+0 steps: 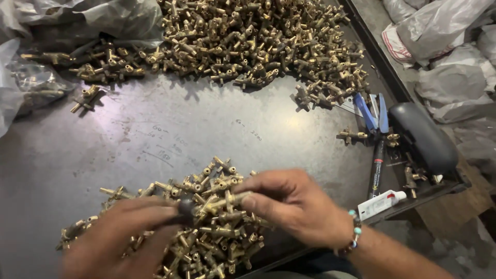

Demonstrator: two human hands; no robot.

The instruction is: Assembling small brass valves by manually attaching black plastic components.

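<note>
A small heap of brass valve fittings (206,181) lies at the near edge of a dark metal table (170,129). My right hand (292,204), with a beaded bracelet on the wrist, pinches one brass fitting (227,200) over that heap. My left hand (121,237) is blurred and holds a small dark part (186,211) against the fitting's end. A far larger pile of the same brass fittings (258,41) covers the back of the table.
Blue-handled pliers (374,116), a black marker (376,173), a small white tube (381,202) and a black curved case (423,137) sit at the right edge. Grey plastic bags (77,18) lie at the back left, more bags (449,67) beyond the table's right side.
</note>
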